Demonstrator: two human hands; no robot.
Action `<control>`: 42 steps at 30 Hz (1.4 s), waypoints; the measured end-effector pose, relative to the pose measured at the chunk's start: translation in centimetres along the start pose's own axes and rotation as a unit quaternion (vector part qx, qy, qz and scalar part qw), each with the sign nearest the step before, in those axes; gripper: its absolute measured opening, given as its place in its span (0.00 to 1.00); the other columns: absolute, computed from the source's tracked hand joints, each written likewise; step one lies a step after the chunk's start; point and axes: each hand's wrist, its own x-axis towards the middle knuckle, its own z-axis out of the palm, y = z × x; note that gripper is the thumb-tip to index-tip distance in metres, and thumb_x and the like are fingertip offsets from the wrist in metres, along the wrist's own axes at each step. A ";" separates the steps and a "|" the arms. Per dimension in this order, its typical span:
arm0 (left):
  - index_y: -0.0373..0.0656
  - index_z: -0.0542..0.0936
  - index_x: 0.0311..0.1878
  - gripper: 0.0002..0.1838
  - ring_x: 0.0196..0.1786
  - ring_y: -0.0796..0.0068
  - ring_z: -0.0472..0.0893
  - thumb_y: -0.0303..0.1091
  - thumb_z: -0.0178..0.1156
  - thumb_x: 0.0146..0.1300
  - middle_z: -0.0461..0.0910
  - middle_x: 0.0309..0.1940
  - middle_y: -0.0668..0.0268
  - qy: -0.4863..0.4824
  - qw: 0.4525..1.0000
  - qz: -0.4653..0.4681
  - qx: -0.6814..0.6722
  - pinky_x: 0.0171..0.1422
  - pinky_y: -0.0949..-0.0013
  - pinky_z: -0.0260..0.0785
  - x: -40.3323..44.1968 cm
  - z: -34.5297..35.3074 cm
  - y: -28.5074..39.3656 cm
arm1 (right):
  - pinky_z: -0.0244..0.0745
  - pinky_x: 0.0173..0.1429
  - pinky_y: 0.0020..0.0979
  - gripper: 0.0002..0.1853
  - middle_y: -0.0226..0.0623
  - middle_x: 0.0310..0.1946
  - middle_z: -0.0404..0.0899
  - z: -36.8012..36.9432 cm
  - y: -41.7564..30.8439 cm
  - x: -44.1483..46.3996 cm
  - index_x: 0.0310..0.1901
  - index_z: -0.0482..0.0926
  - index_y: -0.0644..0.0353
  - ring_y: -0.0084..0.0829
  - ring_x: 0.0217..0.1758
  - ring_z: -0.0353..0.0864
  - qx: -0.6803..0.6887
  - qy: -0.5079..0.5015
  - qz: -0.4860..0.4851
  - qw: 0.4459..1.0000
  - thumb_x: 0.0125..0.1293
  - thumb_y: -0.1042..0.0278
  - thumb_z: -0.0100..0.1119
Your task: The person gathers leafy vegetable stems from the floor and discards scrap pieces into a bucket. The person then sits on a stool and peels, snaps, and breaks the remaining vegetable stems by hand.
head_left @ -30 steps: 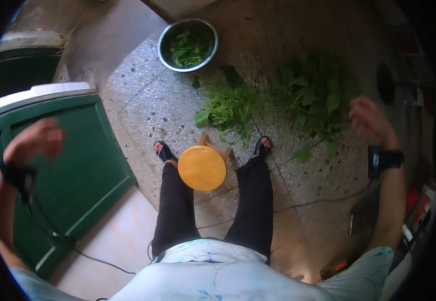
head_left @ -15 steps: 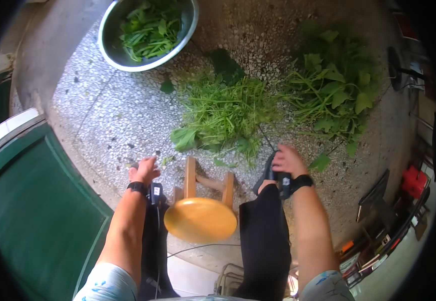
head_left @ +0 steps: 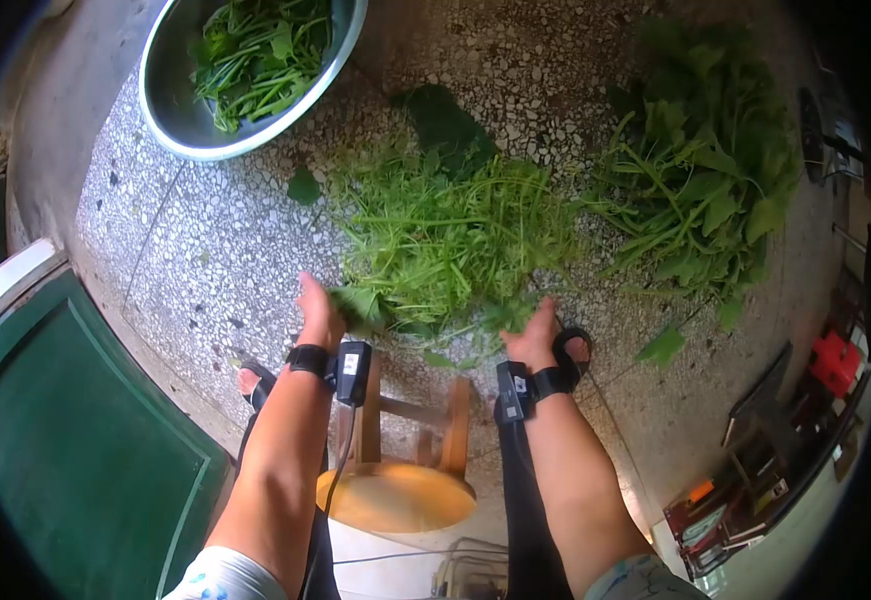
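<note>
A loose pile of green stems and trimmings [head_left: 445, 235] lies on the speckled floor in front of me. At the pile's near left corner is my left hand [head_left: 321, 312], open beside a broad leaf [head_left: 358, 308]; some of its fingers are hidden. My right hand [head_left: 533, 335] is open at the near right corner, with fingers apart against the leafy edge. Neither hand visibly lifts anything. Each wrist wears a black strap with a small box.
A metal basin [head_left: 155, 110] holding cut greens stands at the upper left. Another heap of leafy stems [head_left: 700, 190] lies to the right, with a loose leaf [head_left: 662, 346] nearby. A wooden stool [head_left: 395, 497] is between my legs. A green door panel [head_left: 85, 430] is at left.
Both hands have moved inward to the near edge of the trimmings pile, from wider apart. The view has shifted, with the stool lower and the basin farther up and left.
</note>
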 end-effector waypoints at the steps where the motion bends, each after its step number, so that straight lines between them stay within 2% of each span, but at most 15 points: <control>1: 0.45 0.44 0.66 0.42 0.61 0.51 0.60 0.65 0.39 0.57 0.52 0.62 0.51 0.016 0.999 0.018 0.028 0.62 0.48 0.52 -0.4 1.8 0.6 | 0.41 0.65 0.52 0.36 0.36 0.65 0.48 1.0 -0.6 -0.5 0.63 0.51 0.53 0.40 0.66 0.49 0.002 -0.003 0.000 1.000 0.57 0.45 0.48; 5: 0.38 0.47 0.65 0.43 0.65 0.51 0.53 0.59 0.47 0.57 0.49 0.63 0.47 0.030 0.972 0.188 0.139 0.66 0.57 0.47 -11.2 9.6 5.2 | 0.42 0.67 0.42 0.44 0.45 0.66 0.42 6.8 -3.5 -5.4 0.65 0.42 0.59 0.43 0.67 0.46 -0.072 -0.014 -0.204 0.976 0.55 0.45 0.52; 7: 0.41 0.61 0.60 0.34 0.63 0.49 0.56 0.51 0.54 0.55 0.55 0.60 0.45 0.017 0.807 0.400 0.433 0.65 0.56 0.50 -12.6 11.1 5.5 | 0.44 0.67 0.40 0.47 0.48 0.66 0.40 8.6 -4.3 -5.9 0.65 0.41 0.61 0.44 0.68 0.44 -0.220 -0.004 -0.269 0.938 0.54 0.43 0.54; 12: 0.39 0.73 0.48 0.22 0.55 0.47 0.64 0.38 0.58 0.49 0.65 0.51 0.45 -0.073 0.747 0.491 0.442 0.59 0.55 0.57 -11.9 12.2 3.3 | 0.49 0.66 0.40 0.45 0.52 0.64 0.44 11.0 -3.4 -5.9 0.63 0.52 0.61 0.47 0.67 0.46 -0.475 -0.037 -0.316 0.821 0.50 0.44 0.61; 15: 0.34 0.73 0.43 0.18 0.51 0.48 0.67 0.32 0.54 0.47 0.68 0.45 0.46 -0.124 0.770 0.460 0.425 0.56 0.58 0.60 -12.9 13.3 1.0 | 0.54 0.63 0.36 0.41 0.49 0.59 0.56 11.2 0.6 -3.2 0.61 0.55 0.60 0.42 0.62 0.57 -0.417 -0.137 -0.393 0.808 0.51 0.49 0.61; 22: 0.32 0.60 0.55 0.36 0.54 0.51 0.65 0.35 0.64 0.44 0.65 0.50 0.48 -0.387 0.819 0.288 0.310 0.58 0.62 0.58 -16.7 11.0 2.9 | 0.66 0.46 0.26 0.16 0.33 0.40 0.73 10.7 0.2 -5.5 0.46 0.71 0.62 0.23 0.44 0.70 -0.229 -0.372 -0.125 0.891 0.59 0.62 0.53; 26: 0.35 0.63 0.51 0.35 0.48 0.49 0.68 0.36 0.67 0.39 0.67 0.44 0.49 -0.180 0.691 0.494 0.496 0.51 0.58 0.63 -15.2 10.0 2.8 | 0.65 0.48 0.25 0.17 0.33 0.42 0.72 11.2 1.3 -7.4 0.47 0.70 0.63 0.24 0.45 0.70 -0.224 -0.441 -0.019 0.869 0.60 0.64 0.51; 29: 0.40 0.67 0.42 0.27 0.43 0.47 0.70 0.37 0.67 0.38 0.68 0.42 0.51 -0.143 0.672 0.469 0.555 0.45 0.55 0.66 -13.5 9.6 3.6 | 0.66 0.48 0.27 0.19 0.33 0.45 0.71 11.5 1.4 -8.8 0.49 0.69 0.63 0.25 0.47 0.69 -0.339 -0.393 -0.046 0.854 0.59 0.61 0.51; 31: 0.42 0.67 0.38 0.23 0.41 0.48 0.71 0.34 0.65 0.39 0.70 0.39 0.53 -0.112 0.663 0.476 0.567 0.41 0.54 0.66 -13.3 9.9 3.9 | 0.65 0.53 0.33 0.22 0.39 0.51 0.70 12.0 1.0 -9.5 0.55 0.67 0.60 0.36 0.56 0.66 -0.402 -0.424 -0.120 0.802 0.59 0.63 0.50; 33: 0.43 0.68 0.38 0.22 0.40 0.52 0.73 0.32 0.65 0.38 0.71 0.35 0.56 -0.095 0.591 0.499 0.626 0.39 0.55 0.65 -13.1 10.2 4.2 | 0.67 0.51 0.35 0.16 0.47 0.46 0.74 13.3 -0.7 -11.1 0.48 0.73 0.61 0.44 0.53 0.69 -0.721 -0.331 -0.319 0.519 0.57 0.68 0.49; 34: 0.45 0.69 0.38 0.19 0.38 0.56 0.73 0.32 0.62 0.40 0.71 0.32 0.59 -0.088 0.562 0.539 0.621 0.37 0.58 0.65 -12.6 10.1 3.9 | 0.67 0.50 0.41 0.14 0.45 0.35 0.77 13.9 -1.3 -12.1 0.38 0.76 0.61 0.45 0.49 0.70 -0.676 -0.323 -0.388 0.537 0.48 0.75 0.46; 37: 0.47 0.69 0.38 0.16 0.37 0.60 0.73 0.35 0.59 0.43 0.70 0.31 0.61 -0.076 0.455 0.591 0.662 0.38 0.60 0.64 -11.8 9.9 3.7 | 0.53 0.63 0.41 0.20 0.42 0.51 0.67 18.5 -2.8 -10.9 0.45 0.73 0.57 0.43 0.60 0.58 -0.557 -0.335 -0.672 0.355 0.46 0.73 0.50; 39: 0.44 0.70 0.41 0.25 0.42 0.60 0.70 0.39 0.65 0.37 0.70 0.36 0.61 -0.089 0.435 0.567 0.693 0.44 0.59 0.62 -12.2 10.1 4.4 | 0.40 0.67 0.51 0.22 0.41 0.57 0.63 21.1 -2.3 -9.4 0.50 0.71 0.53 0.45 0.65 0.50 -0.592 -0.295 -0.684 0.309 0.50 0.62 0.53; 41: 0.44 0.67 0.50 0.35 0.50 0.57 0.67 0.44 0.68 0.36 0.68 0.45 0.56 -0.144 0.431 0.526 0.719 0.51 0.54 0.59 -12.8 9.9 5.1 | 0.30 0.66 0.58 0.26 0.37 0.62 0.56 23.3 -2.2 -7.6 0.54 0.70 0.47 0.46 0.69 0.41 -0.702 -0.294 -0.626 0.167 0.52 0.48 0.51; 42: 0.45 0.58 0.61 0.50 0.60 0.52 0.59 0.52 0.70 0.32 0.59 0.57 0.50 -0.162 0.432 0.533 0.709 0.58 0.46 0.51 -13.7 9.2 5.9 | 0.27 0.65 0.61 0.30 0.34 0.64 0.53 24.0 -2.4 -7.4 0.55 0.69 0.44 0.45 0.69 0.39 -0.756 -0.273 -0.578 0.142 0.52 0.38 0.47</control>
